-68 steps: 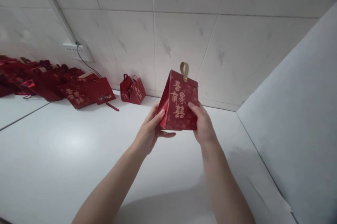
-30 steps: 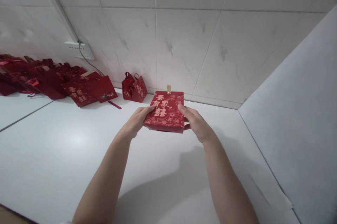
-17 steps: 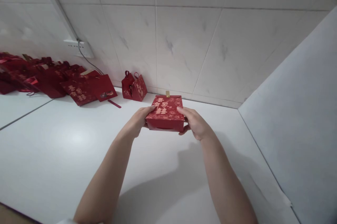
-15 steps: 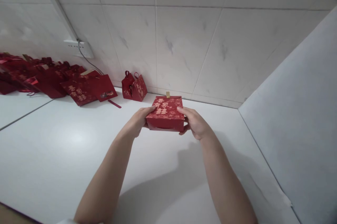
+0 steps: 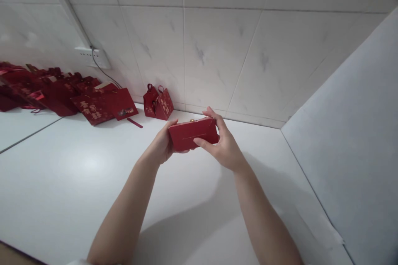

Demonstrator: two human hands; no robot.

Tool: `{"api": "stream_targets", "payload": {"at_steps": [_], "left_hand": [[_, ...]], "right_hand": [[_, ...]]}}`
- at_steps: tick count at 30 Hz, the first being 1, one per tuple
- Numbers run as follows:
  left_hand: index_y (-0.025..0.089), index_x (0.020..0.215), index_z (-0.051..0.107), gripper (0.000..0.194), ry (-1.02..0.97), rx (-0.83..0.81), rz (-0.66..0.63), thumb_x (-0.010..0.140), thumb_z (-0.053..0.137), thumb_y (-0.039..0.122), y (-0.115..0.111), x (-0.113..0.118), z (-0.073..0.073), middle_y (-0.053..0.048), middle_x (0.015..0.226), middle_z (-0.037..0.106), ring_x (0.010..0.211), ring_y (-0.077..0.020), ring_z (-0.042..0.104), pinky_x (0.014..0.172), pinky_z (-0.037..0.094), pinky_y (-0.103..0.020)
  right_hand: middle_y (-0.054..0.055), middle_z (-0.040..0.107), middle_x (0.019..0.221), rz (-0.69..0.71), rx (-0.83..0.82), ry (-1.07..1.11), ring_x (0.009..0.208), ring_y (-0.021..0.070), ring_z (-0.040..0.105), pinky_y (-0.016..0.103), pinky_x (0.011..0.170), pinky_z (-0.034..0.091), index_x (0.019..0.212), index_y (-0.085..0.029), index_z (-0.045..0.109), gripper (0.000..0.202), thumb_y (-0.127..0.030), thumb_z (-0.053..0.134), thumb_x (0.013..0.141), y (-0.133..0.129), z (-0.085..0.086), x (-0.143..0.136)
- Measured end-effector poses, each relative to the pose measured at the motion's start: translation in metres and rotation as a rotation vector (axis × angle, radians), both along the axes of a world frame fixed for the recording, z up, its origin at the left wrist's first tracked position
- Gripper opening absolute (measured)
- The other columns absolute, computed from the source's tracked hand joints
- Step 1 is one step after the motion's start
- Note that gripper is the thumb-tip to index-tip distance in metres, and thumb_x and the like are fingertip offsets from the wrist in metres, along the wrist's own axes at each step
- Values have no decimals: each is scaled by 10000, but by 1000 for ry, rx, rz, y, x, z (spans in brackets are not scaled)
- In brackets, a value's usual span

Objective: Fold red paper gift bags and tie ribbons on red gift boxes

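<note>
A red gift box (image 5: 194, 132) is held up over the white table, with its plain narrow face and a thin slit toward me. A bit of its gold clasp shows at the far edge. My left hand (image 5: 163, 142) grips the left end, fingers curled under it. On the right end, my right hand (image 5: 222, 140) has its thumb lying across the plain face near the slit and its fingers over the far edge. The printed face is turned out of sight.
Two small red boxes with ribbon loops (image 5: 158, 102) stand by the tiled wall. Farther left lie several red bags and cards (image 5: 96, 105), with a red strip (image 5: 134, 122) nearby. A power socket (image 5: 92, 57) with a cable is on the wall. A pale panel (image 5: 348, 124) rises at the right.
The box has been tilted so its printed top turned away and its plain narrow side faces me. My right thumb moved from the top onto that side.
</note>
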State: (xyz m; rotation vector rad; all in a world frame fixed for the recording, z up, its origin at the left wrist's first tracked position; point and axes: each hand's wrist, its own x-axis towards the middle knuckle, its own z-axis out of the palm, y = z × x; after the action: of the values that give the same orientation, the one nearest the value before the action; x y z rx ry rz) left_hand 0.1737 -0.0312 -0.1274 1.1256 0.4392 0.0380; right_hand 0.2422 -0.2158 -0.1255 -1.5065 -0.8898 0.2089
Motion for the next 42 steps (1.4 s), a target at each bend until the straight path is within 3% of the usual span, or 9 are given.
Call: {"api": "stream_targets", "payload": {"at_steps": [4,17,24,28,31,33,35,38,42], "left_hand": [[171,1056,625,446,1,-81,-58,822,582,548,-5,-2,2,-88,802,712,593,-222,694,425,524,-246],[175,1097,601,426,19,-120,-77,823,579,500,-10,0,4,-120,908,721,616,-233,707,431,551,-250],[131,1164,572,502,30,-60,-103,845,540,518,-9,0,0,-107,728,703,445,-193,644,336,458,-199],[183,1413,389,717,18,51,-77,847,507,609,-9,-1,2,-72,694,694,392,-180,604,342,461,-228],[318,1506,216,819,-37,222,-46,833,394,751,-12,-5,6,-119,1031,709,610,-235,700,506,582,-339],[372,1497,241,781,-83,385,-5,834,350,771,-14,-9,9,-131,1300,596,867,-277,711,596,608,-356],[400,1465,308,700,-129,543,23,853,394,729,-16,-14,13,-106,1416,497,988,-278,682,602,608,-319],[356,1378,432,603,-186,641,-57,847,554,614,-16,-18,17,-101,1294,587,841,-230,711,538,586,-260],[214,1163,568,473,-223,544,-68,810,667,512,-9,-19,18,-78,991,690,687,-206,713,529,590,-257]], "right_hand": [[55,419,1454,1,63,64,1148,212,561,412,982,507,1394,-333,395,669,-328,706,802,4,1,-4],[62,501,1365,-47,109,140,1022,215,626,387,834,572,1212,-306,461,479,-318,694,794,9,-7,-3],[21,520,1375,-107,111,91,1058,199,607,362,878,532,1111,-309,544,340,-344,693,808,8,-6,0],[17,553,1348,-128,117,96,1095,214,596,374,882,528,1047,-299,568,249,-358,672,829,7,-4,-1],[20,559,1339,-155,150,135,1080,216,607,366,842,550,1032,-296,572,244,-368,678,825,9,-6,-1],[21,554,1341,-160,179,172,1075,214,610,349,808,566,1038,-297,571,251,-382,678,827,10,-8,1],[24,552,1340,-157,197,192,1069,211,616,342,799,576,1052,-296,568,255,-397,664,839,11,-9,2],[36,540,1352,-145,192,184,1064,212,623,335,769,593,1088,-290,550,266,-430,618,872,9,-8,2],[64,460,1434,-52,87,63,1139,256,589,260,567,585,1281,-337,452,501,-453,661,840,-3,-1,2]]}}
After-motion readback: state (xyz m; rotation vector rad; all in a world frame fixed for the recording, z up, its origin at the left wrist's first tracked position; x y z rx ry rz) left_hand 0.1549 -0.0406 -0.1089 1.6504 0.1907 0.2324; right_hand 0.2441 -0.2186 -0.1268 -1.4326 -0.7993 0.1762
